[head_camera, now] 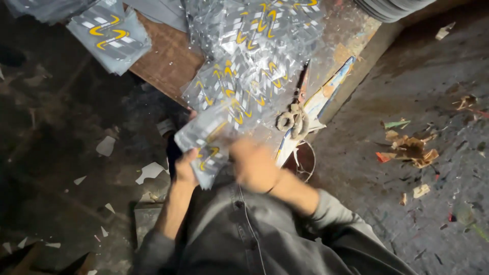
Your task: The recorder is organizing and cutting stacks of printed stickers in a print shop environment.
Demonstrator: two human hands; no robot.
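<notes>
Grey packets [206, 147] with yellow curved marks sit as a small stack in the left hand [184, 168], held off the near edge of the brown wooden surface [168, 58], above the person's lap. The left fingers [191, 154] curl round the stack's lower left edge, thumb side up, so the packets stand tilted and fan upward toward the surface. The right hand [254, 165] is blurred just beside the stack's right edge; whether its fingers pinch a packet or only brush it cannot be told. Just beyond the hands, a large heap of matching clear-wrapped packets [249, 51] covers the middle and near edge of the surface, nearly touching the held stack's top. Scissors [295, 109] with wrapped handles lie at the surface's near right edge, close to the right hand. A further grey bundle [109, 33] overhangs the far left corner. To the left, the dark floor [61, 153] carries pale paper scraps [150, 170], with open room there. To the right, beyond the surface's edge, more floor holds torn brown and coloured litter [410, 147], well apart from both hands.
</notes>
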